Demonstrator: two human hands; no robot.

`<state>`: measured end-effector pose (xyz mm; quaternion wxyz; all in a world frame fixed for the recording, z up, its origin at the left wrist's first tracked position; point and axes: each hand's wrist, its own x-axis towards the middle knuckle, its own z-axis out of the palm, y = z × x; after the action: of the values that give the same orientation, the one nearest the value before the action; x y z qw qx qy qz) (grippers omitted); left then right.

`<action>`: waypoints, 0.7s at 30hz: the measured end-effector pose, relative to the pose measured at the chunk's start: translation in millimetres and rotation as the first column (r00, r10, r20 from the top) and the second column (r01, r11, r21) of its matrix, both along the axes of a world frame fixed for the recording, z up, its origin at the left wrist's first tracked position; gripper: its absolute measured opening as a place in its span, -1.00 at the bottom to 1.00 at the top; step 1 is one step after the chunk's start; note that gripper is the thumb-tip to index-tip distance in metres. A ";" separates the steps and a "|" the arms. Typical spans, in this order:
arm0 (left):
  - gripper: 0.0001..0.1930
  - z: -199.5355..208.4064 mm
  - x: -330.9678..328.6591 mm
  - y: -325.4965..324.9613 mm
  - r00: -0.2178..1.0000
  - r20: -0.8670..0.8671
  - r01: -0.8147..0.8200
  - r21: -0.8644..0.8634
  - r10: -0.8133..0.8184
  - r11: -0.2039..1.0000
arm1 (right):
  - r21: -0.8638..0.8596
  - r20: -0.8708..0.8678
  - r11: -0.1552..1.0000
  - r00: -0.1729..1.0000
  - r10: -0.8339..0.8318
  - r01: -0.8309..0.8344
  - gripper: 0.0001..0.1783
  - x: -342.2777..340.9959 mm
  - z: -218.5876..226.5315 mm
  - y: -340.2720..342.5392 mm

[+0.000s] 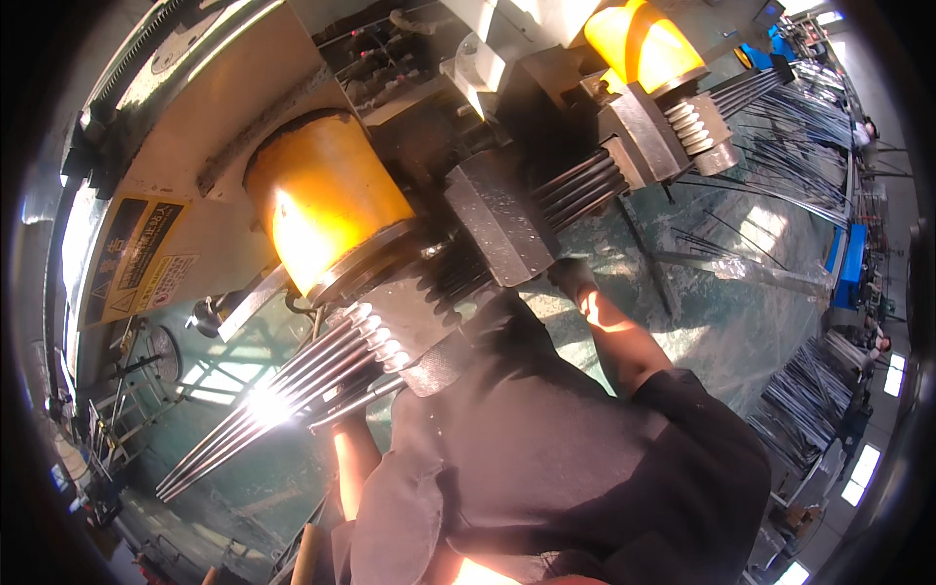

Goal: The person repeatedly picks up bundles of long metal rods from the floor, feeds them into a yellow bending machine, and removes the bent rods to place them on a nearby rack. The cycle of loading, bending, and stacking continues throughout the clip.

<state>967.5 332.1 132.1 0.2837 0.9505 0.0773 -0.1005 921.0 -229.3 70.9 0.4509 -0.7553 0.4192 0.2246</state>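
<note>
A bundle of several shiny metal rods [283, 390] sticks out to the lower left from a grooved metal clamp block [414, 327]. Behind the rods, my left hand [343, 402] is right up against them near the block; its fingers are mostly hidden. A lower, shorter rod [361, 403] crosses in front of this hand. My right hand [568, 276], which looks dark or gloved, is at the lower end of a dark steel block [500, 219]. Shadow and the block hide its fingers. More rods [583, 190] run between the steel blocks.
Two yellow cylinders [327, 200] [643, 44] stand above the clamps. A beige machine panel [219, 117] with a warning label [132, 255] rises at left. Long rods [795, 136] lie at far right, with another pile of rods [809, 400] below. A metal beam [741, 273] crosses the green floor.
</note>
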 end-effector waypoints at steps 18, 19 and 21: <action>-0.55 -19.8 -6.8 128.4 0.834 -0.157 0.448 0.751 -0.529 0.485 | -0.183 0.014 0.974 0.991 -0.133 0.133 -0.50 -123.5 33.8 47.3; -0.56 -11.5 -6.4 118.7 0.894 0.141 0.297 0.525 -0.425 0.798 | -0.279 0.081 0.959 0.996 -0.034 0.055 -0.50 -116.5 5.7 23.5; -0.50 52.8 -14.1 81.6 0.932 0.359 0.029 -0.219 0.052 0.975 | -0.309 0.169 0.946 0.984 -0.051 0.102 -0.50 -99.5 -14.6 -9.7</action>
<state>953.5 413.7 184.9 0.3973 0.9148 0.0175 0.0706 821.5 -239.0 56.4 0.3643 -0.8163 0.4417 0.0762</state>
